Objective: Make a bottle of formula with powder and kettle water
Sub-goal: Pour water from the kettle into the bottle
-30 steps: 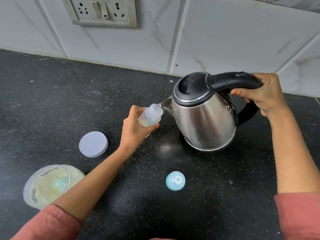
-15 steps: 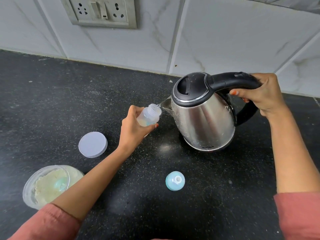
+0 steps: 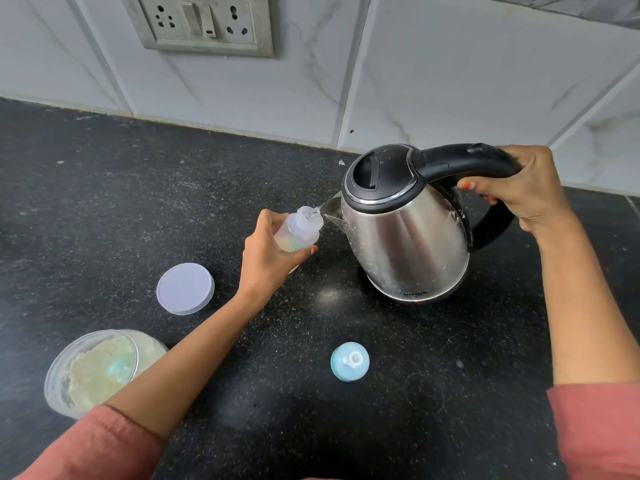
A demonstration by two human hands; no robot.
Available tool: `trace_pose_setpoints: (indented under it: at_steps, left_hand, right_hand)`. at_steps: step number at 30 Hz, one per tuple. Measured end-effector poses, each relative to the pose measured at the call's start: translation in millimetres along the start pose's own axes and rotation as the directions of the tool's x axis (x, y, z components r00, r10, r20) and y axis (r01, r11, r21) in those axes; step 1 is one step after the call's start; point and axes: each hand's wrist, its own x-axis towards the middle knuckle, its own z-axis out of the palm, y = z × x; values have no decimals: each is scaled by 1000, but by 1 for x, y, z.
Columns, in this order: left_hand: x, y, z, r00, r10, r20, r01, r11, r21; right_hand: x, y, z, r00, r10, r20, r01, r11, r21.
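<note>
Left hand grips the bottle; right hand grips the kettle, spout at nine o'clock. A wobble could spill scalding water over fingers.

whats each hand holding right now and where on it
Left grip: the baby bottle, round its lower body. Right grip: the kettle, by the top rear of its black handle.

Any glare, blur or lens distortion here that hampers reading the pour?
Head view: the wide-angle lens bows the wall tiles; a glare spot lies on the counter near the kettle, whose steel shows bright streaks; the bottle is sharp, no motion blur.
</note>
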Motion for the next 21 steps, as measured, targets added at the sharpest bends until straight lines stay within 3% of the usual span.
trace_pose_setpoints:
  at_steps: [21]
  left_hand:
    - [0,0,1,1000,-12,-8,11,1000,-11]
  right_hand:
    - [1,-5,3,1000,19,17,-19,1000,-15]
